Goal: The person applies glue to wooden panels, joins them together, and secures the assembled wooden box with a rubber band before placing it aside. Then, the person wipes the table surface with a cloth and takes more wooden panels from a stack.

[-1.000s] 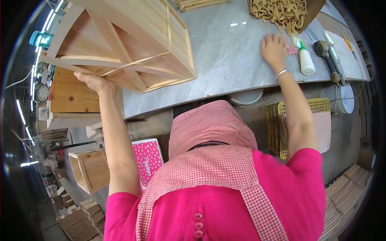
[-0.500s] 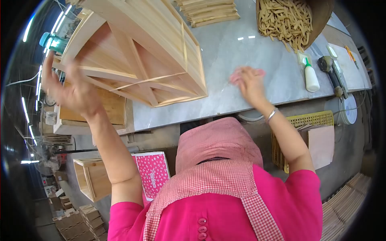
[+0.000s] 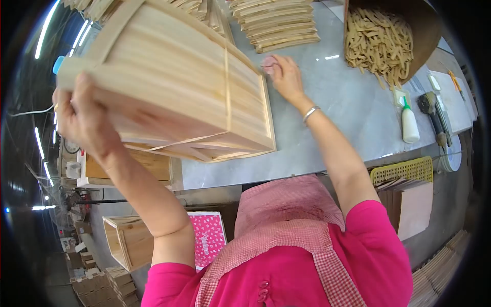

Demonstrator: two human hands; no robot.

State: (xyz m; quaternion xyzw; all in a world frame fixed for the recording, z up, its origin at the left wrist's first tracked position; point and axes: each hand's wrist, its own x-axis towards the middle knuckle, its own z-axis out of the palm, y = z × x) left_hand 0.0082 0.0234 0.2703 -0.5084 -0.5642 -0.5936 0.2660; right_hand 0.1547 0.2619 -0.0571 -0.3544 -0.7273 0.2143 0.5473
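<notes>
Left hand (image 3: 89,120) on the left end of the wooden crate (image 3: 179,79), thumb over the edge, fingers curled around the outside; partly blurred, exact finger spacing can't be told. Right hand (image 3: 287,79) is just beside the crate's far right side, above the grey tabletop (image 3: 332,107), fingers bent together and pinching a crumpled pink cloth (image 3: 270,63). Can't tell if the cloth touches the crate. Metal bracelet (image 3: 310,113) on the right wrist.

Crate sits on the left part of the tabletop, one thin band (image 3: 227,89) running across its slatted side. Stacked wood slats (image 3: 279,25) lie beyond the right hand. To the right, a cardboard box (image 3: 427,38) lies open with tan strips (image 3: 378,46) spilling out; white glue bottle (image 3: 409,125) with green tip stands near the table's front edge, dark-handled tool (image 3: 433,115) beside it. Yellow plastic basket (image 3: 406,170) is below the table edge.
</notes>
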